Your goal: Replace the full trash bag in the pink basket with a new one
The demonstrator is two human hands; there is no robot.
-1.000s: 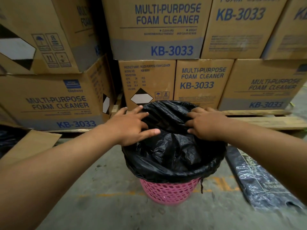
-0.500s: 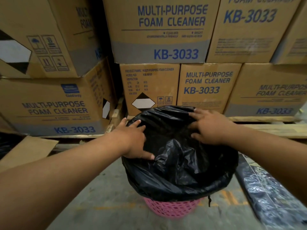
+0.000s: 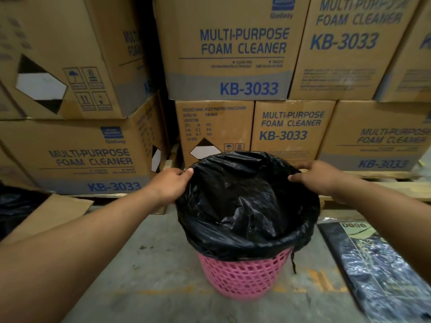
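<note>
Head view. Left hand [image 3: 171, 183] at far-left rim of black trash bag [image 3: 247, 206], fingers curled over the edge, thumb tip on top of the plastic, pinching the bag rim. Right hand [image 3: 319, 177] at far-right rim, fingers folded down over the edge, gripping the plastic likewise. Both forearms stretched forward from lower corners of frame, roughly level, wrists apart at bag width. Bag mouth open, rim folded over top of pink basket [image 3: 245, 278], crumpled plastic sagging inside; contents not discernible. Thin black strip of bag hanging down at basket's right side. Basket upright on concrete floor [image 3: 158, 264], lattice wall showing below the bag overhang. Faded yellow floor markings [image 3: 312, 283] beside basket base. Flat dark plastic pack [image 3: 373, 264] lying on floor just right of basket, printed label at its far end. Open cardboard flap [image 3: 53, 210] at left edge, dark plastic behind it. Stacked cartons [image 3: 228, 54] printed "MULTI-PURPOSE FOAM CLEANER KB-3033" filling the background, on wooden pallet [image 3: 384, 178], close behind basket. Dim warehouse light.
</note>
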